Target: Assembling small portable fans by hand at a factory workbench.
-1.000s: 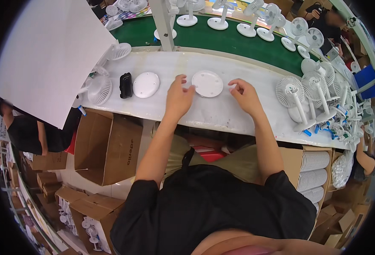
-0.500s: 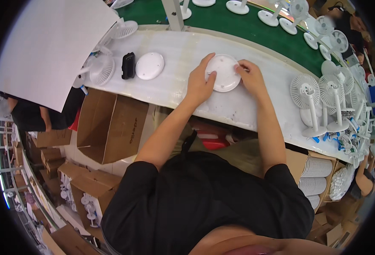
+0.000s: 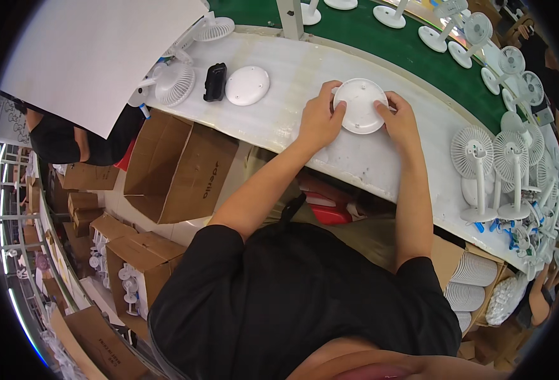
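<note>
the left hand (image 3: 321, 120) and right hand (image 3: 401, 119) hold a round white plate (image 3: 360, 106) between them, over the middle of the desk (image 3: 284, 95). left thumb on the plate's near left edge, fingers curled behind the rim; right thumb over the right edge, fingers bent round the outside — both sets pinching the rim. whether the plate is lifted or rests on the desk, i cannot tell. its face shows a raised rim and a few small marks.

to the left, well apart from the hands, lies a second white plate (image 3: 248, 85), with a black object (image 3: 215, 82) just beside it. further left is a white fan head (image 3: 174, 83). at the right end, white fans (image 3: 473, 152) stand near small white and blue parts (image 3: 521, 234). beyond the desk runs a green belt (image 3: 368, 38) — upright fans (image 3: 432, 39) on it.
</note>
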`<action>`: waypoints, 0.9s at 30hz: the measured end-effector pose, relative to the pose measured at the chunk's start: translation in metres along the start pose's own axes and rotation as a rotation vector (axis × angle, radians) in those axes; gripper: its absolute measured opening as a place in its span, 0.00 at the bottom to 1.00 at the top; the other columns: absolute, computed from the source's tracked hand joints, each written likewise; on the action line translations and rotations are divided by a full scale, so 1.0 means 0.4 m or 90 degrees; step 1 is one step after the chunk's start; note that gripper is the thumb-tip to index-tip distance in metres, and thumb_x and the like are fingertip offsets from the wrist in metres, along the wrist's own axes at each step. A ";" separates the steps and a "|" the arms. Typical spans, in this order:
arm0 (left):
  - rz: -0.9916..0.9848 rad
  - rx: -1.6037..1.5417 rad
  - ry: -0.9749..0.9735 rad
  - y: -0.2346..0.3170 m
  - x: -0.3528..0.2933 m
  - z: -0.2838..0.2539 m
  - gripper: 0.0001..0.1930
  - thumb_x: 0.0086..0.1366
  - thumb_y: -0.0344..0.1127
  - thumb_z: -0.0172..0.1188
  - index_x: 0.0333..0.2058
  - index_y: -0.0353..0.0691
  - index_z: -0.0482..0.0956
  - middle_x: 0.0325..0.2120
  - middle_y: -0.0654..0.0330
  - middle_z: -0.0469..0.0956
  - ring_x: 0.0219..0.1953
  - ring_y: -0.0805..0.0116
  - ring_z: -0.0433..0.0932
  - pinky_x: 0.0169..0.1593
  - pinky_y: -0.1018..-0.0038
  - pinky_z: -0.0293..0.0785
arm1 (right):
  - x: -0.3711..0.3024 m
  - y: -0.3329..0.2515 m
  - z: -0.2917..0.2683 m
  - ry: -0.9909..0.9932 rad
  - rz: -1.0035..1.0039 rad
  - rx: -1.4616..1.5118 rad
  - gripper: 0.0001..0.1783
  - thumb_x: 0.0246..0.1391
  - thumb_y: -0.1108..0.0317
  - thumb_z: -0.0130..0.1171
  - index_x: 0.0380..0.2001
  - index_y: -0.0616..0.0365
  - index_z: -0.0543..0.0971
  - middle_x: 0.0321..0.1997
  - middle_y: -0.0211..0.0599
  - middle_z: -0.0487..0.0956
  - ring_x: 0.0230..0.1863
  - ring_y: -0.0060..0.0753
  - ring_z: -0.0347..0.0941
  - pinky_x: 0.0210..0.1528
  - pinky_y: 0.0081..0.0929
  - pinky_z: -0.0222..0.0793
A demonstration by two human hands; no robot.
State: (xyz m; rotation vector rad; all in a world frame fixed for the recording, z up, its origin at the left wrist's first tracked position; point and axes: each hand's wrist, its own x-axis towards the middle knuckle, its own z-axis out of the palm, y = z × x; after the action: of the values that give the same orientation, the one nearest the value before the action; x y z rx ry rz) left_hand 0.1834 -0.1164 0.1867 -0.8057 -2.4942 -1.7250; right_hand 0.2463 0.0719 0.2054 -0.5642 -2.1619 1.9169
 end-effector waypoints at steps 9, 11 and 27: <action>-0.004 0.006 0.001 -0.006 -0.044 -0.048 0.20 0.62 0.29 0.54 0.54 0.40 0.68 0.23 0.57 0.76 0.23 0.62 0.72 0.30 0.69 0.68 | -0.042 -0.001 0.039 -0.052 0.005 0.073 0.11 0.57 0.72 0.55 0.42 0.64 0.78 0.33 0.34 0.75 0.25 0.17 0.64 0.24 0.12 0.61; -0.022 0.011 -0.001 -0.012 -0.052 -0.066 0.20 0.62 0.29 0.54 0.54 0.40 0.68 0.23 0.57 0.76 0.22 0.63 0.71 0.29 0.70 0.68 | -0.047 0.001 0.058 -0.058 0.001 0.095 0.11 0.57 0.71 0.55 0.42 0.64 0.78 0.33 0.34 0.76 0.25 0.17 0.65 0.24 0.12 0.61; -0.002 0.025 0.009 -0.077 -0.068 -0.135 0.18 0.65 0.30 0.52 0.54 0.38 0.69 0.22 0.58 0.75 0.21 0.67 0.69 0.28 0.72 0.66 | -0.053 0.030 0.146 -0.046 -0.017 0.137 0.12 0.56 0.69 0.56 0.41 0.64 0.78 0.32 0.35 0.77 0.30 0.24 0.69 0.31 0.19 0.67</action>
State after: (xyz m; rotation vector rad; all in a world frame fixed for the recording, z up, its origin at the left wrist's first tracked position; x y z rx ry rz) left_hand 0.1793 -0.1830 0.1735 -0.7844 -2.5137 -1.6702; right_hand 0.2447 0.0113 0.1876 -0.4296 -1.9570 2.1508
